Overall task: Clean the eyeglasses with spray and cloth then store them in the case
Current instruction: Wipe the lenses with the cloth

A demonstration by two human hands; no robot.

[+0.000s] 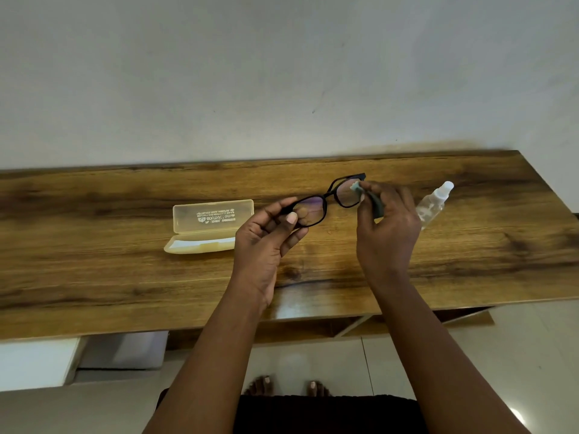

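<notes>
The left hand [266, 233] holds the black eyeglasses [326, 200] above the wooden desk [94, 270], its fingers [291, 218] pinched on the frame beside one lens. The right hand [387, 220] has its fingers closed on a small cloth [357, 187], pressed against the other lens. The pale case [206, 227] lies open on the desk to the left (lid up, printed lettering showing). A clear spray bottle [434, 203] lies just behind the right hand.

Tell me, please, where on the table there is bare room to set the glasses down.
The table is bare left of the open case and along the near edge. A smaller patch lies right of the spray bottle. Between case and bottle it is crowded: both hands hold the glasses there.
</notes>
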